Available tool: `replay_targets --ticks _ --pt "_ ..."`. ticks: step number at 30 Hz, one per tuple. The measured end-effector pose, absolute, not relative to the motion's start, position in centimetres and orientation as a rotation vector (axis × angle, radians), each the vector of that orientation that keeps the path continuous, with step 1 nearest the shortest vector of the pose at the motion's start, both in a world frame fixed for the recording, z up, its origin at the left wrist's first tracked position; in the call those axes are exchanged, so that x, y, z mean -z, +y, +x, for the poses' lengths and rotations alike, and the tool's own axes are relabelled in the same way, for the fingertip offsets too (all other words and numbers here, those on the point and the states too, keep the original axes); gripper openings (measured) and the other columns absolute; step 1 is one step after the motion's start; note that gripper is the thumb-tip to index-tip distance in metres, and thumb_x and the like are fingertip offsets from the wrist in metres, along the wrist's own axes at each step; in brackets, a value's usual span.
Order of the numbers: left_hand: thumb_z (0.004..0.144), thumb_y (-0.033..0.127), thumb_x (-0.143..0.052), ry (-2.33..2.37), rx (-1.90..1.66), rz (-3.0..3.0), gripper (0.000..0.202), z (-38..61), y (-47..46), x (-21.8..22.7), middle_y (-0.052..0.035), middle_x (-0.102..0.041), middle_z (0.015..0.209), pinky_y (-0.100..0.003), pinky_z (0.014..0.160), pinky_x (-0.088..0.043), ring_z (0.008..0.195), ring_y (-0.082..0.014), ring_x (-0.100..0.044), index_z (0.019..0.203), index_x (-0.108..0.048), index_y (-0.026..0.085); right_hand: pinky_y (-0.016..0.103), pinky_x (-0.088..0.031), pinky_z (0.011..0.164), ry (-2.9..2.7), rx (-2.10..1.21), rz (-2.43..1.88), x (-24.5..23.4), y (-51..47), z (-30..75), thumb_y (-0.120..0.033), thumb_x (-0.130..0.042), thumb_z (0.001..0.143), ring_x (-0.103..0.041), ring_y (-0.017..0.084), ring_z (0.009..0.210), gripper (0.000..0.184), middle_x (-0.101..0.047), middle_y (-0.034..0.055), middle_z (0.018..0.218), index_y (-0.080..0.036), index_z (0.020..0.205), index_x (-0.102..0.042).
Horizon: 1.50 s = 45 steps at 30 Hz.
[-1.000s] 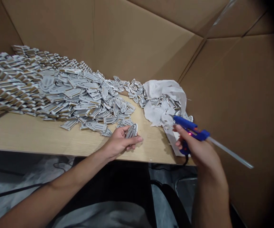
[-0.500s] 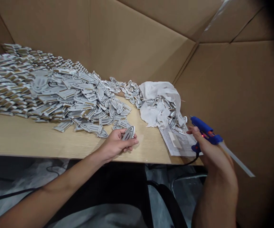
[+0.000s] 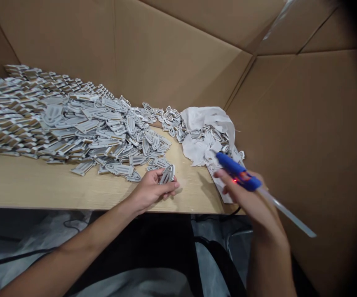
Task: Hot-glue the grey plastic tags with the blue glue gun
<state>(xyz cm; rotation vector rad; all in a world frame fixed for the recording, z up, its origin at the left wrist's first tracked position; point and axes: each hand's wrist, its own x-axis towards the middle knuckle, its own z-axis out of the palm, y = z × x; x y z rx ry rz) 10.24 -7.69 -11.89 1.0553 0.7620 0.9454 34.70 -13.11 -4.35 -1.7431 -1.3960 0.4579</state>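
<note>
Between the thumb and fingers of my left hand [image 3: 152, 189] is a small grey pointed piece [image 3: 167, 174] with a white edge, held upright just above the table front. My right hand [image 3: 249, 198] is wrapped round a blue hot glue gun [image 3: 232, 166], its nozzle pointing up and left. A red light glows on the gun, and a long clear glue stick [image 3: 292, 218] sticks out of its back. The gun is in the air, apart from the held piece. A large heap of similar grey pieces [image 3: 104, 128] lies left of and behind my left hand.
Neat stacks of such pieces [image 3: 8, 111] fill the left of the wooden table [image 3: 42, 185]. At the right, crumpled white wrapping [image 3: 206, 117] surrounds more pieces, beside a paper sheet [image 3: 223, 189]. Tall cardboard walls [image 3: 178, 53] enclose the back and right.
My right hand has moved left with the glue gun, now over the paper sheet and closer to the held piece. My left hand stays nearly still.
</note>
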Motion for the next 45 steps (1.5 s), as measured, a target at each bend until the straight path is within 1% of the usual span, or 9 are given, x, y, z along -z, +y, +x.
replay_targets --ticks 9,12,16,18,23,27,31,37,45 --pt "0.07 0.041 -0.092 0.714 -0.924 1.108 0.047 10.2 -7.9 11.9 0.0009 -0.062 0.064 -0.019 0.049 -0.039 0.052 -0.007 -0.055 0.09 -0.063 0.011 0.026 -0.034 0.048 -1.636 -0.731 -1.644 6.3 -11.8 30.2 -0.056 -0.076 0.08 -0.048 0.014 0.053 0.038 -0.055 -0.0017 0.056 -0.02 0.073 -0.067" --pt "0.069 0.038 -0.093 0.679 -0.931 1.101 0.049 10.3 -8.0 11.9 -0.0009 -0.067 0.075 -0.019 0.051 -0.041 0.055 -0.0067 -0.056 0.095 -0.062 0.012 0.025 -0.036 0.051 -1.684 -0.746 -1.593 6.3 -11.7 30.6 -0.05 -0.074 0.084 -0.048 0.014 0.057 0.032 -0.056 -0.0014 0.062 -0.018 0.078 -0.069" --pt "0.069 0.029 -0.093 0.647 -0.952 1.146 0.052 10.5 -8.0 12.1 -0.0096 -0.074 0.101 -0.022 0.075 -0.052 0.08 -0.012 -0.07 0.108 -0.062 0.012 0.024 -0.036 0.053 -1.654 -0.657 -1.54 6.4 -11.6 31.5 -0.045 -0.073 0.087 -0.048 0.013 0.06 0.028 -0.055 -0.0021 0.063 -0.018 0.079 -0.067" --pt "0.071 0.027 -0.091 0.638 -0.94 1.179 0.051 10.5 -8.1 12.2 -0.0104 -0.075 0.099 -0.022 0.078 -0.052 0.085 -0.0143 -0.071 0.11 -0.062 0.011 0.025 -0.037 0.054 -1.642 -0.627 -1.525 6.5 -11.6 31.8 -0.046 -0.075 0.087 -0.047 0.013 0.059 0.03 -0.054 -0.0022 0.062 -0.019 0.078 -0.066" --pt "0.076 0.024 -0.084 0.608 -0.883 1.241 0.048 10.5 -8.2 12.0 -0.0088 -0.075 0.092 -0.018 0.063 -0.044 0.074 -0.012 -0.067 0.116 -0.061 0.012 0.025 -0.042 0.059 -1.658 -0.65 -1.452 6.8 -11.5 31.2 -0.048 -0.074 0.087 -0.051 0.015 0.064 0.031 -0.059 -0.0001 0.07 -0.017 0.084 -0.073" --pt "0.077 0.021 -0.079 0.596 -0.852 1.302 0.035 10.4 -8.3 11.8 -0.0072 -0.073 0.09 -0.018 0.059 -0.041 0.07 -0.011 -0.064 0.108 -0.064 0.013 0.026 -0.045 0.063 -1.72 -0.77 -1.41 7.1 -11.2 30.3 -0.046 -0.07 0.089 -0.059 0.019 0.071 0.031 -0.065 0.002 0.075 -0.015 0.09 -0.076" --pt "0.078 0.017 -0.072 0.59 -0.832 1.324 0.029 10.3 -8.2 12.0 -0.0043 -0.072 0.084 -0.018 0.057 -0.04 0.062 -0.0091 -0.06 0.106 -0.064 0.014 0.025 -0.044 0.061 -1.767 -0.751 -1.396 7.8 -10.9 30.0 -0.041 -0.07 0.089 -0.059 0.018 0.07 0.026 -0.067 0.0012 0.074 -0.016 0.09 -0.076" --pt "0.078 0.009 -0.065 0.572 -0.821 1.41 0.027 10.2 -8.0 12.6 -0.0052 -0.071 0.084 -0.02 0.066 -0.044 0.075 -0.0126 -0.064 0.104 -0.064 0.013 0.026 -0.044 0.065 -1.882 -0.612 -1.375 8.7 -10.7 30.1 -0.033 -0.07 0.09 -0.06 0.018 0.072 0.016 -0.069 0.0008 0.078 -0.019 0.094 -0.075" --pt "0.086 0.017 -0.061 0.65 -0.849 1.435 0.02 10.4 -7.9 12.3 -0.0068 -0.075 0.084 -0.022 0.072 -0.047 0.081 -0.0159 -0.067 0.102 -0.073 0.014 0.028 -0.04 0.066 -2.036 -0.393 -1.341 8.6 -10.6 30.0 -0.024 -0.066 0.085 -0.059 0.02 0.073 0.008 -0.067 0.0026 0.079 -0.02 0.09 -0.071"
